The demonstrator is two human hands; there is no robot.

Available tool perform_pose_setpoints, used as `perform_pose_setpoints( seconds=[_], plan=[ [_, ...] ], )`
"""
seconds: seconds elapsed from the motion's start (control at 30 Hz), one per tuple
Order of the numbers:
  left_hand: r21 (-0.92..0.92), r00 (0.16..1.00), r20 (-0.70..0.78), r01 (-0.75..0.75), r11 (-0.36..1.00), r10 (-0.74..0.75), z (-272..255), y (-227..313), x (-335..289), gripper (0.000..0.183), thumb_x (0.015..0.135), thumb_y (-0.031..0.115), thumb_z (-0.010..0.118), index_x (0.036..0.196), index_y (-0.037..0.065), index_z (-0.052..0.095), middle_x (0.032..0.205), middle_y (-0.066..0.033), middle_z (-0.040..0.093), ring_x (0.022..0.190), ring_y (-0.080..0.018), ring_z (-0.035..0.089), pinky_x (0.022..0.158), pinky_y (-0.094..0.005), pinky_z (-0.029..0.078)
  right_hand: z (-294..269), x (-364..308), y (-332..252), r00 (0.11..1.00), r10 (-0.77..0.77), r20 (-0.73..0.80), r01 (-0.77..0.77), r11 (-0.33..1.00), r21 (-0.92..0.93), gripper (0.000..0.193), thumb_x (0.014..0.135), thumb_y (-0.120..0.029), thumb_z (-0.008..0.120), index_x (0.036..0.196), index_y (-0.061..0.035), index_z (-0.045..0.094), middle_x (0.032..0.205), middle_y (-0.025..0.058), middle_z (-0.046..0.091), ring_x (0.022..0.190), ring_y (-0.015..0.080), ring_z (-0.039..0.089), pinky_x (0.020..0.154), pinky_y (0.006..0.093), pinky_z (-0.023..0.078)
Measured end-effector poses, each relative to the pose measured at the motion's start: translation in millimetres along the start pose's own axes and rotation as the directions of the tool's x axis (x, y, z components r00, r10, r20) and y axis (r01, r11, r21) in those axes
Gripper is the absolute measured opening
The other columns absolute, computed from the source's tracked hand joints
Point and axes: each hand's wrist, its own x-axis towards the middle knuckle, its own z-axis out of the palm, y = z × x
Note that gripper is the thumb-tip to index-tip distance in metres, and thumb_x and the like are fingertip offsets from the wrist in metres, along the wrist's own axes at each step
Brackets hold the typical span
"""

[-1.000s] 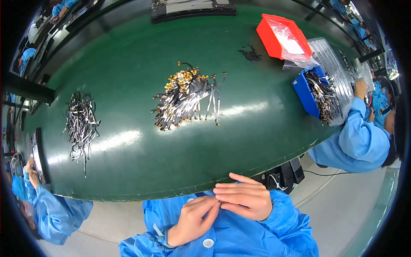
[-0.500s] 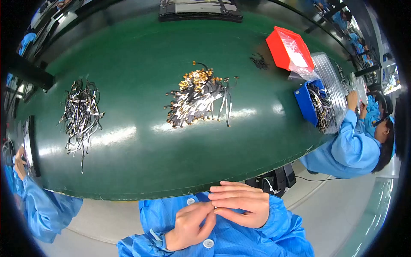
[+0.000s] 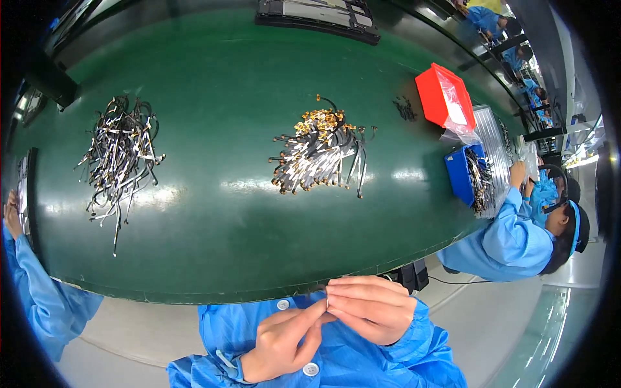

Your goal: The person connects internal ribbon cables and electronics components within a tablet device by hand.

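My left hand (image 3: 284,339) and my right hand (image 3: 375,310) meet in front of my blue coat, just off the table's near edge. Thumb and fingers of both are pinched together at the tips. Between them is a small thin strip (image 3: 327,301), pale in the part that shows; a dark blurred bit sticks out beyond the fingertips. The fingers cover most of it. Across the table from my hands lies a heap of short cables (image 3: 317,155), black and white with gold-coloured ends.
Another cable heap (image 3: 123,152) lies on the green table (image 3: 213,239) at left. A blue bin (image 3: 459,174) of cables, a red bin (image 3: 430,97), clear plastic trays (image 3: 495,145) and small black pieces (image 3: 405,108) are at right. Co-workers sit on both sides; a black frame (image 3: 317,18) lies at the back.
My view has shifted a little, so the table's contents sit differently in it. My right hand's fingers have drawn closer together at the strip, and more of the strip shows.
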Motion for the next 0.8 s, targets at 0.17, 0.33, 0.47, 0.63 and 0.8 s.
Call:
perform_pose_setpoints(
  seconds=[0.17,0.33,0.47,0.63,0.8],
  plan=[
    [0.257,0.993,0.036,-0.119,0.959,0.114,-10,0,-1,0.039,0.071,-0.001,0.066,0.110,-0.003,0.067,0.077,-0.0093,0.071,0.061,-0.0203,0.066,0.056,-0.0302,0.053,-3,13,-8,0.995,-0.057,0.078,0.063,0.995,-0.078,0.024,0.072,-0.002,0.077,0.095,0.0022,0.073,0.098,0.0141,0.072,0.092,0.0273,0.071,0.078,0.0339,0.060],
    [0.358,0.980,0.138,-0.183,0.915,0.142,-26,-1,5,0.035,0.071,0.003,0.068,0.106,0.003,0.069,0.068,-0.0039,0.065,0.060,-0.0176,0.064,0.055,-0.0294,0.052,-16,31,-5,0.919,-0.237,0.316,0.318,0.918,-0.237,0.026,0.070,-0.010,0.072,0.093,0.0013,0.070,0.099,0.0109,0.070,0.090,0.0234,0.070,0.072,0.0308,0.060],
    [0.342,0.955,0.226,-0.260,0.903,0.189,-31,2,16,0.034,0.070,0.004,0.068,0.104,0.005,0.071,0.063,-0.0006,0.061,0.059,-0.0162,0.062,0.054,-0.0295,0.051,-29,54,-9,0.871,-0.282,0.403,0.394,0.891,-0.227,0.017,0.067,-0.006,0.076,0.083,-0.0009,0.071,0.086,0.0096,0.071,0.078,0.0213,0.071,0.065,0.0294,0.058],
    [0.191,0.981,0.180,-0.101,0.976,0.066,-38,12,11,0.031,0.079,0.001,0.064,0.110,0.003,0.068,0.076,-0.0094,0.066,0.070,-0.0223,0.064,0.065,-0.0319,0.052,-100,91,23,0.974,-0.090,-0.210,-0.035,0.847,-0.530,0.009,0.075,0.001,0.065,0.083,-0.0006,0.061,0.072,0.0086,0.064,0.060,0.0190,0.064,0.055,0.0274,0.052],
    [0.237,1.000,-0.007,0.017,0.971,-0.016,-75,22,52,0.036,0.076,-0.003,0.059,0.112,-0.001,0.064,0.082,-0.0109,0.072,0.066,-0.0184,0.070,0.064,-0.0266,0.054,-204,137,112,0.775,0.332,-0.538,-0.547,0.778,-0.308,0.003,0.081,0.002,0.063,0.082,0.0041,0.062,0.066,0.0097,0.068,0.061,0.0174,0.071,0.055,0.0273,0.056]
  ],
)
